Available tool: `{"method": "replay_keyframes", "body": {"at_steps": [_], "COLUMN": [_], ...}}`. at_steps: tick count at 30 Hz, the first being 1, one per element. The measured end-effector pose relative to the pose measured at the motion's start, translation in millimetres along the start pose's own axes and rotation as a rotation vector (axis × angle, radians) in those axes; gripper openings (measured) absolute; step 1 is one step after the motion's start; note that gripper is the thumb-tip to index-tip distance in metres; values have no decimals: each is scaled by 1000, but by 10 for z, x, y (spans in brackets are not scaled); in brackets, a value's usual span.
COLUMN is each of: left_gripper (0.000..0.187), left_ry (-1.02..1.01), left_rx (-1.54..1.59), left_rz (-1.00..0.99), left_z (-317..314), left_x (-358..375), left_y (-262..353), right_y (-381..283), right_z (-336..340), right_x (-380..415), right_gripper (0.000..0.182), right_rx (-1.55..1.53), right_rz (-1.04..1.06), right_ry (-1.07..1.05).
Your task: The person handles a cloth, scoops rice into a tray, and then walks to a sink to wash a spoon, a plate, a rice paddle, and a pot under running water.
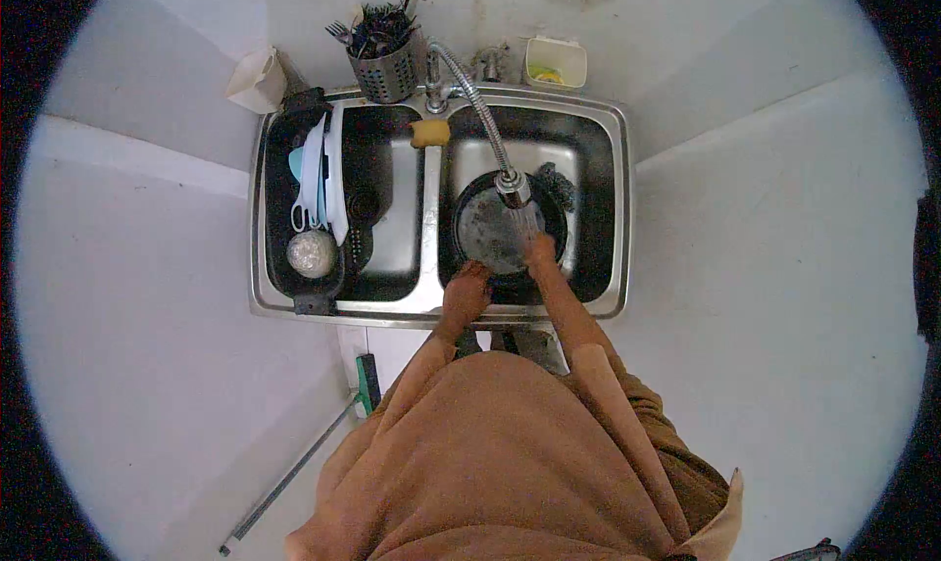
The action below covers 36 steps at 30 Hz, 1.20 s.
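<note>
In the right basin lies a round black pan (490, 230), its inside wet and greyish. My left hand (469, 289) is closed at the pan's near left rim, fingers curled over the edge. Over the right side of the pan, my right hand (538, 251) touches it under the running water, which blurs the fingers. The water falls from the spray head (513, 188) of a flexible metal faucet (470, 91). A dark mesh scourer (556, 186) rests behind the pan to the right.
The left basin (397, 252) holds a black rack (316, 304) with white plates (335, 174) and a foil-like ball (312, 254). A yellow sponge (429, 134) sits on the divider. Behind stand a cutlery holder (384, 74) and a white tub (557, 63). A green-headed broom (367, 383) leans at left.
</note>
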<state>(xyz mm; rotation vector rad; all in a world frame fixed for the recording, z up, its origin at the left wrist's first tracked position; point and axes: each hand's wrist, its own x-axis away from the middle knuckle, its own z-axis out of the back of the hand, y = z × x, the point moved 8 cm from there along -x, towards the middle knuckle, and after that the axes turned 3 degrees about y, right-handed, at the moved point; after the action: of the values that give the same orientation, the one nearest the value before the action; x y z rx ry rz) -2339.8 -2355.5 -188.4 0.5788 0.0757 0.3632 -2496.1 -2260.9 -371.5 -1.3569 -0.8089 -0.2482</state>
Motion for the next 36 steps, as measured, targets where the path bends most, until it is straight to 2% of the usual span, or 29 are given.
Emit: {"method": "replay_keyframes", "body": {"at_steps": [3,7,9,11,12,13,15,16,18,19,21,23,26,27,29,30,33,35,36], "left_gripper": [29,30,30,30,30,31,31,32,33,33,34,34,31,29,26,24,26,28,29], "left_ry": [-50,7,-14,-81,-114,-81,-14,-38,-86,-89,-92,66,241,287,436,509,381,366,358], "left_rx": [29,16,-11,18,33,8,-44,-6,72,67,58,19,-19,-26,97,159,1389,1562,1648], "left_rz": [20,-46,-46,47,93,47,-46,-20,33,28,20,-35,0,31,178,251,774,744,727], "left_z": [14,-78,-51,-86,-112,-120,-127,-175,-209,-199,-176,-113,50,110,193,230,45,304,392], "left_x": [-3,18,-1,1,6,6,12,18,13,11,1,9,28,44,78,101,-81,-268,-344], "left_y": [8,-40,-4,-53,-87,-75,-57,-103,-144,-135,-114,-97,-155,-183,-327,-401,-685,-574,-546], "right_y": [-126,-291,-146,163,-16,-181,-412,-510,-306,13,54,-42,-763,-933,-1246,-1371,-1722,-1822,-1811], "right_z": [-175,-292,-185,-70,-121,-207,-254,-282,-275,-137,-214,-552,-764,-831,-949,-1018,-1223,-1392,-1421], "right_x": [267,438,275,4,90,196,324,394,325,156,215,349,1023,1133,1277,1366,1683,1850,1877], "right_gripper": [15,15,18,19,20,20,24,27,33,36,39,39,37,39,42,41,39,39,38], "right_rx": [-277,-323,-308,-298,-279,-260,55,353,374,90,48,532,773,739,667,697,834,985,951], "right_rz": [-227,-232,-220,-197,-82,33,233,316,253,105,154,550,622,684,806,802,840,935,1035], "right_ry": [-136,-197,-198,-160,-121,-82,-33,-25,-291,-556,-679,-381,-102,-83,-45,-63,-146,-243,-222]}}
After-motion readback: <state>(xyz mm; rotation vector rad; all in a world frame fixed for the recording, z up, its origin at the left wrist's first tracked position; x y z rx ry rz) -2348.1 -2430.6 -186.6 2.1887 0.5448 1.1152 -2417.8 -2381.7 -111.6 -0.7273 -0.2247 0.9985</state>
